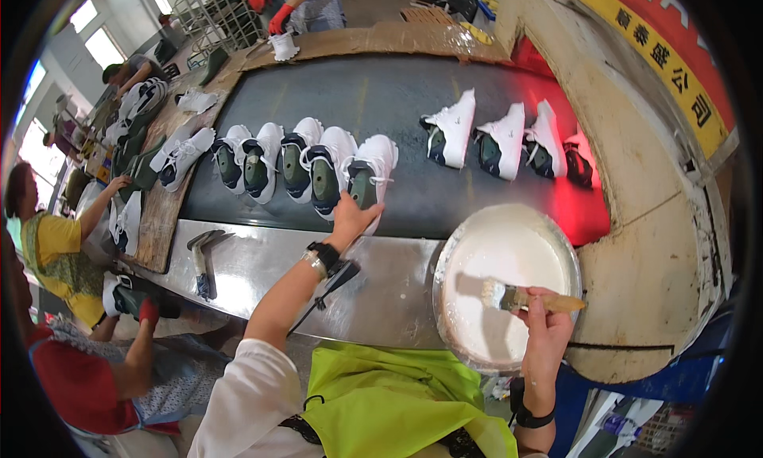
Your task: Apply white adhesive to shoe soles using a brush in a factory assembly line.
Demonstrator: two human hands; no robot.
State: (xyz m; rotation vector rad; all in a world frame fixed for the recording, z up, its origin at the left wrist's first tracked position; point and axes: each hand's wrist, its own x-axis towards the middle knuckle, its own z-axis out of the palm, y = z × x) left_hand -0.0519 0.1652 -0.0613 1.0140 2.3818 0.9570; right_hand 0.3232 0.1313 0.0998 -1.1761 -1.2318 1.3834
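Observation:
My left hand (350,222) grips the heel end of a white lace-up shoe upper (380,154) with a dark green shoe last (362,189) inside it. It is the rightmost of a row of similar white shoes (262,152) on the dark conveyor belt (318,92), toes pointing away from me. In my right hand (547,327) is a paintbrush (517,298) with a wooden handle, its bristles coated white. The brush is above a round metal basin (443,303) of white liquid (509,255), casting a shadow on it.
White uppers on lasts (453,132) stand at the belt's right, near a red-lit opening (576,196). A hammer-like tool (201,263) lies on the metal ledge (373,287). Co-workers stand at left; red-gloved hands (280,19) hold a shoe across the belt.

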